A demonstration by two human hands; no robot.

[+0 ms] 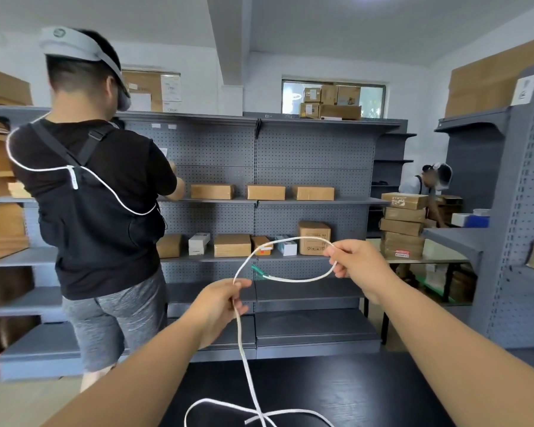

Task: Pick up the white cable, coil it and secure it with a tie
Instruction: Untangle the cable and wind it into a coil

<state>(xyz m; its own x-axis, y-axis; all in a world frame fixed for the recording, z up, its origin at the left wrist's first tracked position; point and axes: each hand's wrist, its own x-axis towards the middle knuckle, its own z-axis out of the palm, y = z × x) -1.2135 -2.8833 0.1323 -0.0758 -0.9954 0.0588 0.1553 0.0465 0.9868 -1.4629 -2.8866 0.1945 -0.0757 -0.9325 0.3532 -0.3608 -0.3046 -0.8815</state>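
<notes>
The white cable (244,355) is raised in front of me, held by both hands. My left hand (221,306) pinches it between thumb and fingers at the lower left. From there the cable arcs up and right to my right hand (356,261), which grips the far bend of a loop. The loop's free end, with a green plug (257,270), points left between my hands. Below my left hand the cable hangs down to the black table (367,392), where it lies in crossed loops. No tie is visible.
A person in a black shirt (99,192) stands close at the left, facing grey pegboard shelves (290,155) with cardboard boxes. A stack of boxes (403,229) sits on a table at the right, with another person (426,183) behind it. A grey shelf unit (518,211) stands at the far right.
</notes>
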